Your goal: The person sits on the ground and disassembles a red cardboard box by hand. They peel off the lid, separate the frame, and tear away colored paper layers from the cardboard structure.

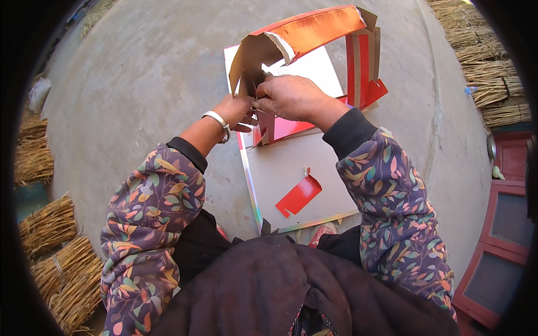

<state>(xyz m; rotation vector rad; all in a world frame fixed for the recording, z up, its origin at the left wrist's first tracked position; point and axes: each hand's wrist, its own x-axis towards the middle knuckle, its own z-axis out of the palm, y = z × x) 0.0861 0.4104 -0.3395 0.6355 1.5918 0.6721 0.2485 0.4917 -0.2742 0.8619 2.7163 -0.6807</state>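
A torn cardboard box frame [322, 31], shiny red outside and brown inside, stands open in front of me. My left hand [238, 111], with a silver bracelet on its wrist, grips the frame's near left corner. Close against it, my right hand [291, 96] pinches the same cardboard, its fingers bent. The exact edge between the fingertips is partly hidden. Under the frame lies a flat grey-white board [263, 173] with shiny edges. On that board, nearer to me, rests a loose red cardboard piece [298, 196] with a notched end.
Grey concrete floor [140, 84] surrounds the cardboard. Bundles of dry stalks lie along the left [70, 274] and the right [479, 61] sides. A red-framed door or window [496, 235] is at the lower right. My shoe [323, 231] touches or nearly touches the board's near edge.
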